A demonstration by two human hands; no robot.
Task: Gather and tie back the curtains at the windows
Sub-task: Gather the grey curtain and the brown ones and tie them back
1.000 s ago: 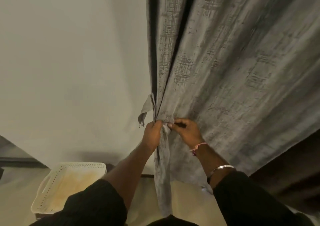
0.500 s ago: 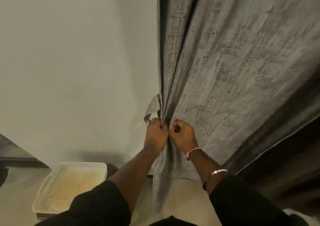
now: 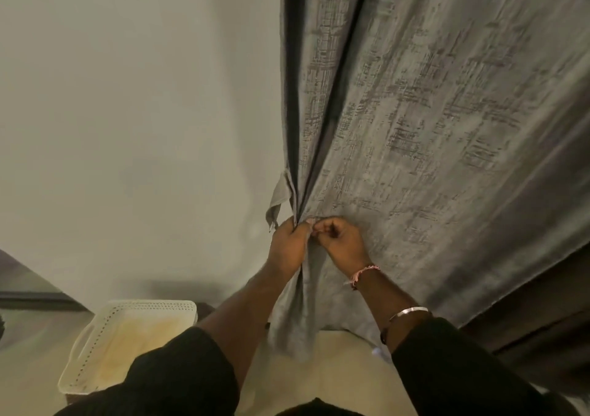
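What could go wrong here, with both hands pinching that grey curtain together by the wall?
Two risks, as I judge it. The left hand and right hand grip only a narrow bunch of the grey patterned curtain; most still spreads wide and may slip free. The short grey fabric tie strip hangs loose, so a knot might not hold.

What we cannot make out

Our left hand and right hand cover the pinch in the grey patterned fabric curtain; its top runs past the frame.
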